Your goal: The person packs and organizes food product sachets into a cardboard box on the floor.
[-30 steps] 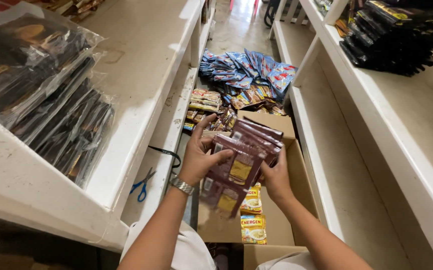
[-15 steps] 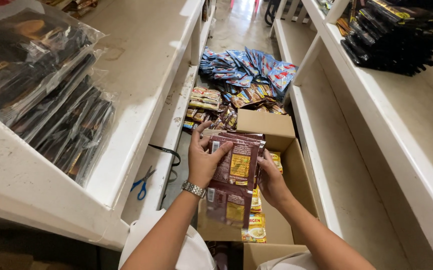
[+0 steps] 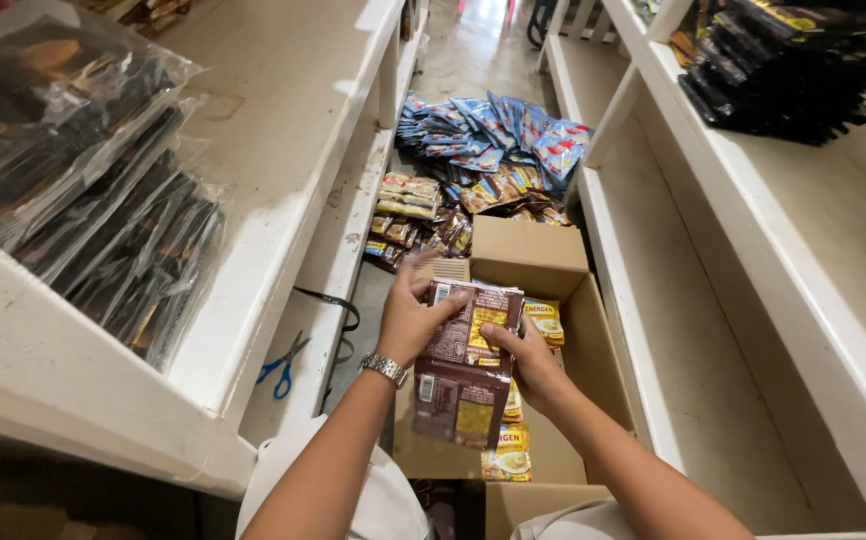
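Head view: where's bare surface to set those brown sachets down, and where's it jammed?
Free: the right lower shelf beside the cardboard box, and the left upper shelf beyond the clear-bagged dark packs. Crowded: the floor ahead under the blue packets, and the box itself, under both hands.

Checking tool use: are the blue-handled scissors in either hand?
No: the scissors lie on the lower shelf, while both hands hold brown sachets.

Two bare forearms, no sleeves visible. Left hand (image 3: pixel 408 320): silver metal-link wristwatch (image 3: pixel 384 369) on wrist. Right hand (image 3: pixel 531 362): no rings or bands seen. White garment (image 3: pixel 378 505) over lap below arms.
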